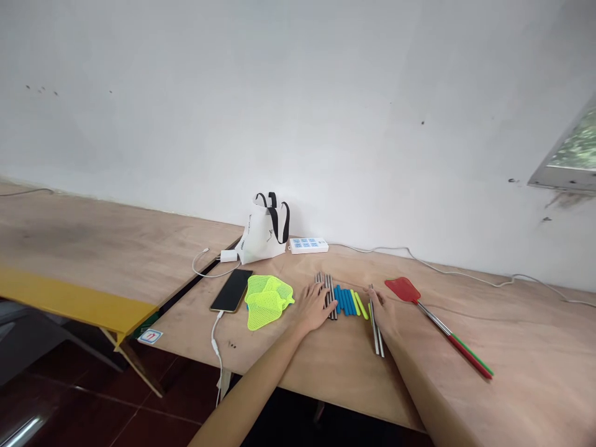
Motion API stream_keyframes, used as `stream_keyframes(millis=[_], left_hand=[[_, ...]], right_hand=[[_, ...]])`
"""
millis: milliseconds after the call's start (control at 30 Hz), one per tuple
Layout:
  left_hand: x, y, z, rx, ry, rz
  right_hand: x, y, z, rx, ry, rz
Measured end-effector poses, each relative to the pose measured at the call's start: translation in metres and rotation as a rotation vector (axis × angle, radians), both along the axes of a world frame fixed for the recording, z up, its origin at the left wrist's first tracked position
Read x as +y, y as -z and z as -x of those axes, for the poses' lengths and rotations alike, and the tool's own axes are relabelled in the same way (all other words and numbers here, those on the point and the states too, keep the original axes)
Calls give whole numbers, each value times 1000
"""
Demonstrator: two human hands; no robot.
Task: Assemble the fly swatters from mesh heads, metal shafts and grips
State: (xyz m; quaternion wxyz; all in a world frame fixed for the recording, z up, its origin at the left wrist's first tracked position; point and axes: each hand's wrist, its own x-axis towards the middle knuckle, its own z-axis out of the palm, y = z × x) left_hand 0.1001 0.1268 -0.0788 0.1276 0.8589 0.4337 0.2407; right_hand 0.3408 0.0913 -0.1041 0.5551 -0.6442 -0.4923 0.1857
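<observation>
My left hand (pixel 313 308) lies on a row of thin metal rods (pixel 330 287), its fingers spread across them. My right hand (pixel 385 313) is closed around a few other metal rods (pixel 377 341), which point toward the table's front edge. Between the two hands are several blue tube handles (pixel 345 301) and some yellow-green ones (pixel 361 305), side by side. To the left, yellow-green mesh fly swatter heads (pixel 266 304) are stacked. A fly swatter (pixel 403 290) with a red head, metal shaft and red and green handle parts lies to the right.
A phone (pixel 231 290) with a white cable lies left of the swatter heads. Behind stand a white bag (pixel 263 233) with black straps, a charger (pixel 228 256) and a power strip (pixel 308 245). A gap separates this wooden table (pixel 526 335) from another one (pixel 102 233).
</observation>
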Motion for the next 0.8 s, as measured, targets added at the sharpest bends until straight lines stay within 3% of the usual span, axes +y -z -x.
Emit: stream_keyframes(millis=[500, 633, 800], left_hand=[[5, 7, 1, -25, 30, -8], [7, 9, 1, -92, 44, 19], [6, 4, 0, -307, 63, 169]], right_hand=[[58, 4, 11, 463, -27, -118], [54, 4, 10, 526, 17, -165], [35, -5, 8, 465, 122, -199]])
